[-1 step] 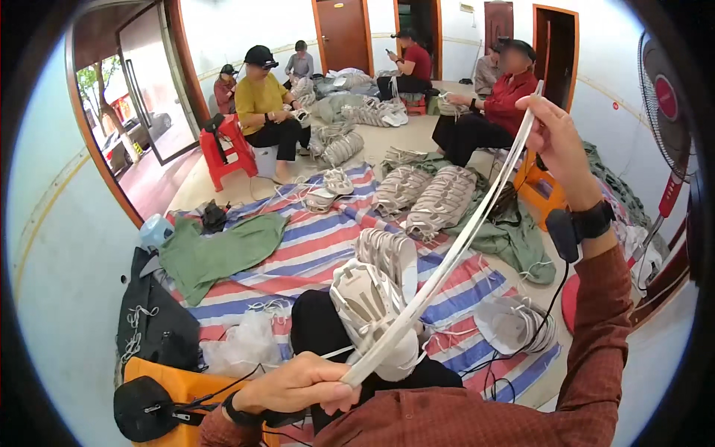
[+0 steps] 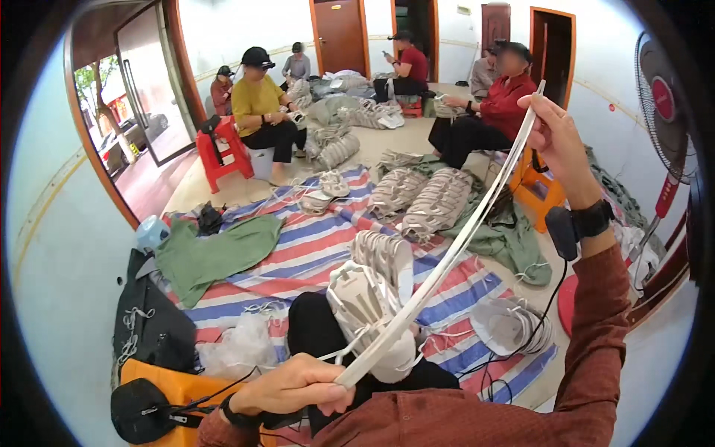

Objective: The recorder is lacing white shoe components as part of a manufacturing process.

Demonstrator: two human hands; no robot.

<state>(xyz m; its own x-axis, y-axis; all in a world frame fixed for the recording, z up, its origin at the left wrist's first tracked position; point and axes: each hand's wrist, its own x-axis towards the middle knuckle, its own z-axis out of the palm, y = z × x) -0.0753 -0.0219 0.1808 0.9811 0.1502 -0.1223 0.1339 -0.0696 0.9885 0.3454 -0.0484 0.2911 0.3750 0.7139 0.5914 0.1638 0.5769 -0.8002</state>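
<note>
A narrow bundle of white shoelaces (image 2: 439,287) is pulled taut on a slant across the view. Its lower end is pinched in my left hand (image 2: 302,384), low in front of my body. My right hand (image 2: 558,138) grips the upper end, raised high on the right, and a short tip sticks out above the fingers. Behind the laces, a beige and white shoe upper (image 2: 357,294) rests on my lap, with loose lace strands hanging about it. Just beyond it stands a row of nested shoe uppers (image 2: 383,253).
A striped sheet (image 2: 298,272) covers the floor, bearing a green cloth (image 2: 216,249), stacked uppers (image 2: 439,201) and more pale pieces (image 2: 514,328). An orange stool (image 2: 141,369) is at my left, a fan (image 2: 663,104) at the right. Several people sit working farther off.
The whole view has shifted very slightly. Both hands keep their hold on the stretched laces.
</note>
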